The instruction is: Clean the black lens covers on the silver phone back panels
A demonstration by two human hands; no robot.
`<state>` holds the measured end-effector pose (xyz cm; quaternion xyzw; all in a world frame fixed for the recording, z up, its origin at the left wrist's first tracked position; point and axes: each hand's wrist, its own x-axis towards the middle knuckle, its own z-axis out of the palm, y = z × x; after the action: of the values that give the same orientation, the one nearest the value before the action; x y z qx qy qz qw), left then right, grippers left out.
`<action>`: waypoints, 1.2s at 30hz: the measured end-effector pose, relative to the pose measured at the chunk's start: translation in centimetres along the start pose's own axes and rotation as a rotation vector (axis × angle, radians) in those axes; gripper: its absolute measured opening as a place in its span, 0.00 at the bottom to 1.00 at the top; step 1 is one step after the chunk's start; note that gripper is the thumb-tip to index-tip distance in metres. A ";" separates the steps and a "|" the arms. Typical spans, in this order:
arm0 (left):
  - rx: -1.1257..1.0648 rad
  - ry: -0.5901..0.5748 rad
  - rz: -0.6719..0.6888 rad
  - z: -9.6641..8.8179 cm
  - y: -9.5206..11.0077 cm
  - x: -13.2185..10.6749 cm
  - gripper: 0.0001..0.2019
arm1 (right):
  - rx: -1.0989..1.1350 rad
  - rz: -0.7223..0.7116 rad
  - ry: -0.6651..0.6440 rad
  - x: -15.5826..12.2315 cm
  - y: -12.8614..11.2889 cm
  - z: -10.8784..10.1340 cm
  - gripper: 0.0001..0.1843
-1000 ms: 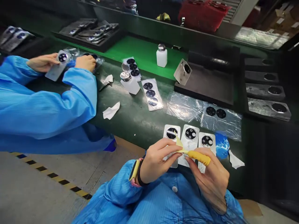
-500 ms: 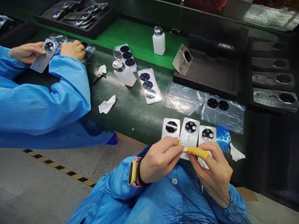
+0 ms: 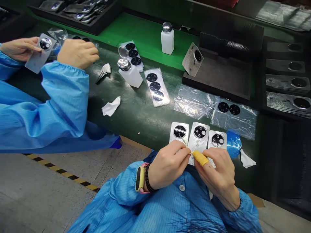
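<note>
- Workbench, dark green [image 3: 145, 124]: runs across under everything.
- Blue sleeve [image 3: 64, 94], co-worker, left side; their hand [image 3: 20, 48] holds a silver panel [image 3: 36, 61].
- Black tray [image 3: 225, 72]: far right of centre, one panel [image 3: 193, 61] leaning at its left edge.
- Clear bags [image 3: 194, 100]: in front of tray; the right one shows two black discs [image 3: 229, 109].
- Row of three silver panels [image 3: 198, 142]: side by side, octagonal black discs on top, partly behind the hands.
- Left hand [image 3: 167, 165]: fingertips pinched on a yellow strip.
- Right hand [image 3: 217, 171]: fingers curled, close by the left fingertips; can't tell whether it grips anything.
- Yellow finger sleeve [image 3: 200, 158]: around one right-hand finger.
- Yellow strip [image 3: 184, 141]: thin, sticking up from left fingertips, in front of the leftmost panel.
</note>
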<state>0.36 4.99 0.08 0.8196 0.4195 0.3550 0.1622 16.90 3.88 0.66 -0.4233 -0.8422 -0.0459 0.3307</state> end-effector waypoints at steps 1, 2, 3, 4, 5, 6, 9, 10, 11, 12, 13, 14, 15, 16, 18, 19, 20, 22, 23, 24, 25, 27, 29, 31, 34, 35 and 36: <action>-0.001 -0.001 -0.013 0.0 0.0 0.0 0.12 | -0.012 -0.035 0.000 0.0 0.1 0.1 0.09; -0.003 -0.004 -0.025 0.1 0.0 -0.1 0.11 | -0.007 -0.045 -0.001 0.0 0.1 0.2 0.09; -0.006 -0.004 -0.035 0.1 -0.1 -0.1 0.11 | 0.015 -0.027 0.003 0.1 0.2 0.3 0.09; -0.009 -0.005 -0.042 0.1 -0.1 -0.1 0.11 | 0.052 0.015 0.008 0.1 0.2 0.5 0.09; -0.010 -0.008 -0.048 0.1 -0.2 -0.1 0.11 | 0.100 0.067 0.013 0.1 0.3 0.5 0.09; -0.010 -0.011 -0.052 0.1 -0.2 -0.1 0.11 | 0.157 0.125 0.007 0.1 0.3 0.6 0.08; -0.006 -0.012 -0.055 0.1 -0.3 -0.1 0.11 | 0.341 0.302 -0.067 0.4 0.4 0.4 0.07; 0.000 -0.006 -0.055 0.0 -0.3 -0.1 0.11 | 0.402 0.356 -0.093 0.5 0.6 0.4 0.07; 0.011 0.007 -0.056 -0.1 -0.4 0.0 0.11 | 0.461 0.406 -0.116 0.6 0.8 0.3 0.07; 0.029 0.024 -0.057 -0.2 -0.6 0.0 0.11 | 0.517 0.452 -0.138 0.8 1.1 0.4 0.07; 0.057 0.043 -0.063 -0.4 -0.9 0.0 0.10 | 0.567 0.492 -0.162 1.0 1.5 0.6 0.07; 0.095 0.064 -0.073 -0.5 -1.4 0.0 0.09 | 0.608 0.531 -0.195 1.3 2.0 0.8 0.07; 0.140 0.086 -0.088 -0.7 -2.1 0.0 0.08 | 0.642 0.569 -0.242 1.5 2.6 1.1 0.07; 0.193 0.109 -0.109 -0.9 -2.9 -0.1 0.07 | 0.666 0.606 -0.301 1.9 3.2 1.5 0.07; 0.295 0.150 -0.151 -1.1 -4.9 -0.3 0.07 | 0.673 0.661 -0.440 2.6 4.3 2.3 0.07; 0.336 0.165 -0.172 -1.1 -6.0 -0.5 0.08 | 0.648 0.674 -0.510 2.9 4.7 2.7 0.07; 0.364 0.170 -0.193 -1.0 -7.1 -0.7 0.09 | 0.605 0.676 -0.573 3.3 5.0 3.1 0.07; 0.374 0.123 -0.240 -0.6 -8.9 -1.1 0.13 | 0.491 0.646 -0.688 4.1 5.3 3.7 0.08; 0.375 0.083 -0.273 -0.3 -9.6 -1.3 0.16 | 0.433 0.619 -0.741 4.5 5.3 4.0 0.09; 0.383 0.046 -0.310 -0.1 -10.0 -1.5 0.18 | 0.383 0.588 -0.795 4.9 5.2 4.3 0.10; 0.395 0.016 -0.348 0.1 -10.3 -1.7 0.20 | 0.338 0.556 -0.849 5.2 5.1 4.5 0.10; 0.422 -0.013 -0.411 0.5 -10.5 -1.9 0.23 | 0.259 0.496 -0.941 5.9 4.8 4.9 0.10; 0.424 -0.013 -0.439 0.7 -10.5 -2.0 0.24 | 0.192 0.442 -1.001 6.4 4.5 5.2 0.10; 0.404 0.013 -0.443 0.9 -10.5 -2.0 0.24 | 0.137 0.387 -1.025 6.7 4.3 5.4 0.10; 0.370 0.097 -0.432 1.2 -10.7 -2.1 0.26 | 0.076 0.324 -1.027 6.7 4.2 5.6 0.10; 0.357 0.125 -0.427 1.2 -10.7 -2.1 0.27 | 0.061 0.316 -1.027 6.7 4.2 5.6 0.11; 0.343 0.149 -0.418 1.3 -10.7 -2.1 0.27 | 0.049 0.314 -1.026 6.7 4.2 5.7 0.11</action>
<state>-5.63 9.75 -7.77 0.7024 0.6442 0.2968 0.0598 14.26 13.16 -0.63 -0.5044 -0.8230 0.2368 -0.1108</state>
